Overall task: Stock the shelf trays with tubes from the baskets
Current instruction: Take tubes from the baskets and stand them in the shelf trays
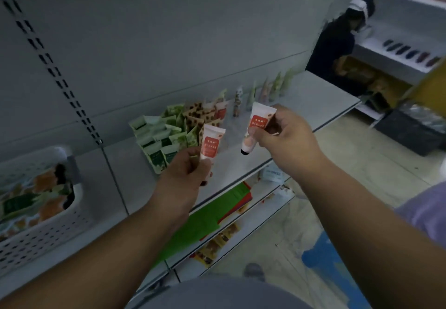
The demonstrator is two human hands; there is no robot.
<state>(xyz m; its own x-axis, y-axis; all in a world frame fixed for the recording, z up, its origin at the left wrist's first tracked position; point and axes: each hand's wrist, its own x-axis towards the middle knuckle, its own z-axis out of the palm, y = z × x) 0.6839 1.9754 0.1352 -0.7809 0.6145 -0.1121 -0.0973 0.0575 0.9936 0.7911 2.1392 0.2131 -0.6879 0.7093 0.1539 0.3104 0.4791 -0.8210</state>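
left hand (185,171): curled round a white tube with an orange label (210,142), crimped end up, held over the front of the shelf (313,106).
right hand (287,137): pinches a second tube (259,125) between thumb and fingers, dark cap pointing down toward 7 o'clock, crimped end up.
two tubes: side by side, apart, neither touching the shelf.
stocked tubes (183,125): green, brown and orange ones packed upright on the shelf at 11 o'clock from the left hand; whether they sit in a tray cannot be told.
loose row (265,89): a few tubes standing along the back panel at 12 o'clock from the right hand, blurred.
basket (48,226): white, perforated, at 9 o'clock on the shelf, holding mixed tubes.
another person (337,48): at 1 o'clock, by a far shelf.
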